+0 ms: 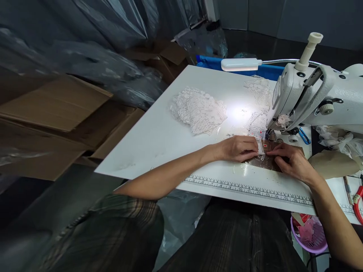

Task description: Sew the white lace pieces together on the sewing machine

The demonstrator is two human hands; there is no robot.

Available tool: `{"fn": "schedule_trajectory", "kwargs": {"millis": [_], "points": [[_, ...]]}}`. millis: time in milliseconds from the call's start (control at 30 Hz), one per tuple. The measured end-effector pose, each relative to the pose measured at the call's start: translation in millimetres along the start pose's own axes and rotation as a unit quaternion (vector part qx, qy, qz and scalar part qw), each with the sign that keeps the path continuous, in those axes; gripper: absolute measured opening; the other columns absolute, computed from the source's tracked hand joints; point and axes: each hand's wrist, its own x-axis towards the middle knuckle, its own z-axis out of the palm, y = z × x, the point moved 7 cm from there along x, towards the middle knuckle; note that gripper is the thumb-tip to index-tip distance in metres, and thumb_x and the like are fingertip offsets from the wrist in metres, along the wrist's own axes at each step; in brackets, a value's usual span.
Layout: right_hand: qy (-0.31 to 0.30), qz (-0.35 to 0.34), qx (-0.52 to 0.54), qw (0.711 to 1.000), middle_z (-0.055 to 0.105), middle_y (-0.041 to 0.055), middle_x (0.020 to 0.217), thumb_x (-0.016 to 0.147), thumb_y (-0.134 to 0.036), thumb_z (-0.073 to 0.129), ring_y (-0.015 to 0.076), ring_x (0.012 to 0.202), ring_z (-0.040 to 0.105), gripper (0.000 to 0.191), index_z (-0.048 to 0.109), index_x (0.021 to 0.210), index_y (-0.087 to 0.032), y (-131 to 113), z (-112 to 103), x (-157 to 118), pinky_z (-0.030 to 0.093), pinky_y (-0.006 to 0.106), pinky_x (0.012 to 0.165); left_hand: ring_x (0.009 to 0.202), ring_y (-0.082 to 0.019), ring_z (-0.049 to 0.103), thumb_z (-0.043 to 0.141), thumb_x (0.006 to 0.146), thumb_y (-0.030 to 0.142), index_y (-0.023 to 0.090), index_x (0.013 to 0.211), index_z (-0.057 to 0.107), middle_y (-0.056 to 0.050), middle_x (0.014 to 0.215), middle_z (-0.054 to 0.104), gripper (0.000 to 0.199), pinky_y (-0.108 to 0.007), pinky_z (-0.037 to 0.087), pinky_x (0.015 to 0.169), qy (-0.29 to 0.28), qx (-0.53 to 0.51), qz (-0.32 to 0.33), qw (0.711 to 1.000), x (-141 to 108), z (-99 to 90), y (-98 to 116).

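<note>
A narrow strip of white lace (260, 146) lies in front of the needle of a white sewing machine (286, 90). At its left edge, my left hand (239, 148) pinches the lace between thumb and fingers. From the other side, my right hand (292, 160) holds the lace's lower end with its fingertips close together. Both hands rest over a brown plate (265, 163) on the table. More lace (256, 121) continues behind the needle. The exact grip of the right fingertips is small and partly hidden.
A heap of white lace (198, 110) lies on the white table (159, 145), left of the machine. A lamp (241, 64) shines from behind. Blue thread snips (304, 136) and red-handled scissors (357, 204) are at right. A purple basket (317, 247) hangs below; cardboard boxes (53, 105) stand left.
</note>
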Motion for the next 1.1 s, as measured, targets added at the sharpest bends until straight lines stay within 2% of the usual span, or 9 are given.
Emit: {"fn": "schedule_trajectory", "kwargs": {"millis": [133, 367, 467, 633, 800, 900, 1033, 1100], "points": [[-0.028, -0.043, -0.046, 0.998, 0.069, 0.0063, 0.1, 0.088, -0.019, 0.052, 0.0187, 0.089, 0.065, 0.036, 0.077, 0.112, -0.029, -11, 5, -2, 0.053, 0.036, 0.083, 0.077, -0.011, 0.067, 0.053, 0.101, 0.021, 0.011, 0.09, 0.067, -0.008, 0.084, 0.071, 0.021, -0.021, 0.059, 0.066, 0.08, 0.007, -0.007, 0.997, 0, -9.8, 5], [-0.018, -0.068, -0.094, 0.993, 0.064, 0.0077, 0.097, 0.089, -0.018, 0.052, 0.0194, 0.089, 0.06, 0.038, 0.076, 0.116, -0.032, -15, 12, -3, 0.049, 0.039, 0.084, 0.08, -0.011, 0.069, 0.054, 0.1, 0.019, 0.013, 0.091, 0.066, -0.006, 0.087, 0.073, 0.017, -0.021, 0.06, 0.069, 0.107, 0.076, 0.028, 0.991, -1, -10.0, 11], [-0.02, -0.066, -0.091, 0.993, 0.063, 0.0071, 0.096, 0.09, -0.019, 0.052, 0.0191, 0.089, 0.06, 0.038, 0.075, 0.117, -0.033, -14, 12, -4, 0.049, 0.038, 0.085, 0.079, -0.012, 0.069, 0.054, 0.1, 0.02, 0.015, 0.09, 0.067, -0.005, 0.088, 0.075, 0.017, -0.025, 0.06, 0.069, 0.092, 0.109, 0.05, 0.989, -3, -4.0, 11], [-0.023, -0.059, -0.095, 0.993, 0.063, 0.0075, 0.097, 0.09, -0.019, 0.05, 0.0194, 0.09, 0.06, 0.038, 0.076, 0.115, -0.033, -14, 13, -4, 0.048, 0.039, 0.084, 0.078, -0.012, 0.069, 0.055, 0.1, 0.022, 0.017, 0.091, 0.07, -0.004, 0.092, 0.077, 0.018, -0.028, 0.057, 0.07, 0.029, 0.129, 0.042, 0.99, -4, 6.9, 8], [-0.034, -0.047, -0.087, 0.994, 0.063, 0.0078, 0.096, 0.089, -0.019, 0.05, 0.0215, 0.09, 0.061, 0.037, 0.077, 0.111, -0.032, -15, 13, -3, 0.048, 0.042, 0.082, 0.074, -0.013, 0.067, 0.058, 0.098, 0.021, 0.017, 0.087, 0.069, -0.003, 0.089, 0.077, 0.016, -0.028, 0.053, 0.067, 0.063, 0.151, 0.07, 0.984, -3, 1.8, 16], [-0.037, -0.034, -0.047, 0.998, 0.065, 0.0081, 0.1, 0.087, -0.019, 0.051, 0.0219, 0.093, 0.063, 0.037, 0.077, 0.112, -0.03, -11, 9, -4, 0.05, 0.042, 0.086, 0.073, -0.013, 0.065, 0.059, 0.097, 0.022, 0.017, 0.087, 0.07, -0.002, 0.09, 0.076, 0.016, -0.028, 0.052, 0.067, 0.044, 0.165, 0.062, 0.983, -2, 3.8, 17], [0.033, 0.033, -0.014, 0.999, 0.067, 0.0104, 0.108, 0.088, -0.019, 0.047, 0.0214, 0.095, 0.066, 0.04, 0.074, 0.117, -0.023, 5, -6, -4, 0.054, 0.04, 0.086, 0.073, -0.013, 0.064, 0.057, 0.098, 0.022, 0.019, 0.085, 0.072, -0.003, 0.091, 0.076, 0.019, -0.029, 0.051, 0.068, -0.012, 0.19, 0.034, 0.981, -3, 11.4, 13], [0.048, 0.042, -0.013, 0.998, 0.069, 0.0099, 0.106, 0.089, -0.019, 0.047, 0.0211, 0.092, 0.067, 0.039, 0.075, 0.115, -0.023, 7, -8, -4, 0.055, 0.039, 0.085, 0.073, -0.013, 0.064, 0.057, 0.098, 0.022, 0.019, 0.085, 0.073, -0.003, 0.092, 0.076, 0.02, -0.029, 0.052, 0.07, -0.027, 0.202, 0.024, 0.979, -3, 13.8, 12]]}}
